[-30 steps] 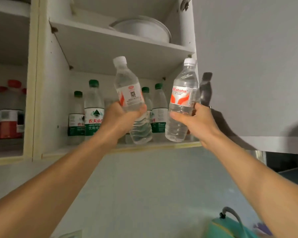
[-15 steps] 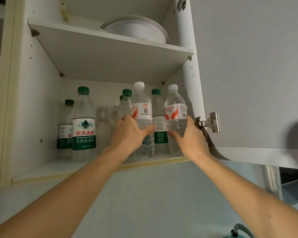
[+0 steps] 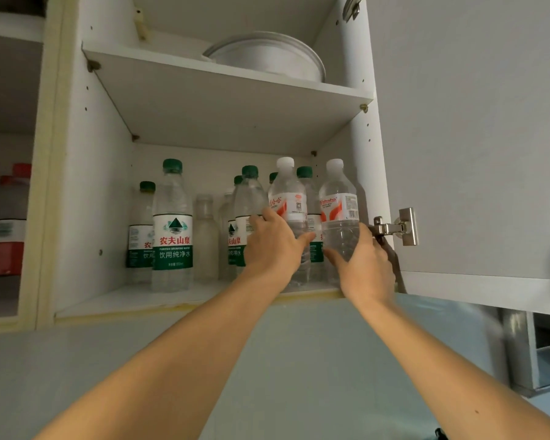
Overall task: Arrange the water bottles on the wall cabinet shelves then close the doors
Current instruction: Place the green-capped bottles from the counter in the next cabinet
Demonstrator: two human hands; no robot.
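White laminate wall cabinet (image 3: 86, 185), door (image 3: 470, 138) swung open at right; pale wall below. Lower shelf (image 3: 118, 301): green-capped bottles (image 3: 172, 227) upright at left and rear. Left hand (image 3: 272, 246), fingers curled round a white-capped, red-labelled bottle (image 3: 288, 201); right hand (image 3: 364, 265) likewise grips a second clear bottle (image 3: 338, 214), both standing near the shelf's front right edge. Upper shelf: round white pan (image 3: 267, 58).

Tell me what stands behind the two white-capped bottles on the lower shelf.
Behind the white-capped bottles stand green-capped bottles, green-and-white labels partly showing. Hands and front bottles cover their lower parts, so their count is unclear.
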